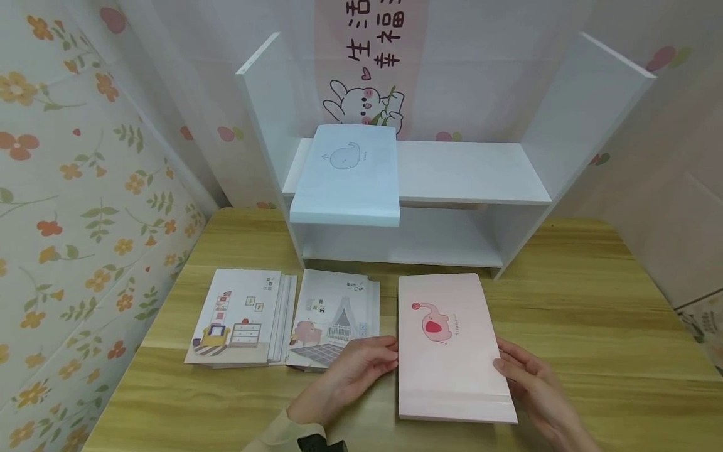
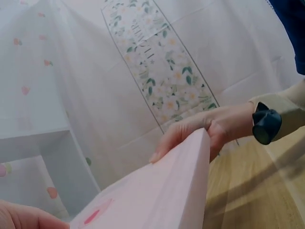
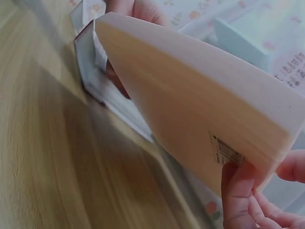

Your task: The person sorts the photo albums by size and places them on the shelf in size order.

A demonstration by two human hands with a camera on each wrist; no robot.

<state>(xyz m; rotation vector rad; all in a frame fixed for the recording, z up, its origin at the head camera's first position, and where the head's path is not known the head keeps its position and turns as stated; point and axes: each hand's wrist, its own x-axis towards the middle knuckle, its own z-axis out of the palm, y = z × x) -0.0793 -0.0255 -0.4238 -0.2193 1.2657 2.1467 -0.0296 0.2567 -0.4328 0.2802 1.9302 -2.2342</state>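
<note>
"Before the white shelf [image 1: 463, 169], what's held?"

"A pink book [image 1: 437, 351]. The right hand [image 1: 533, 386] pinches it, fingers closed to its thickness."

"And the left hand [image 1: 361, 367]?"

"Its fingers seem curled at the book's opposite edge, though partly hidden."

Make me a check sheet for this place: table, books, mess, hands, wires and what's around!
Surface: wood-grain table.
Job's things: pink elephant book between both hands; left book stack and right book stack; blue whale book on the white shelf unit, jutting past the shelf edge.
Clutter: nothing seen.
Left hand: holds the pink book's left edge.
Right hand: grips the pink book's right edge.
Cables: nothing seen.
Surroundings: flowered cloth at left; bunny picture behind the shelf unit.
</note>
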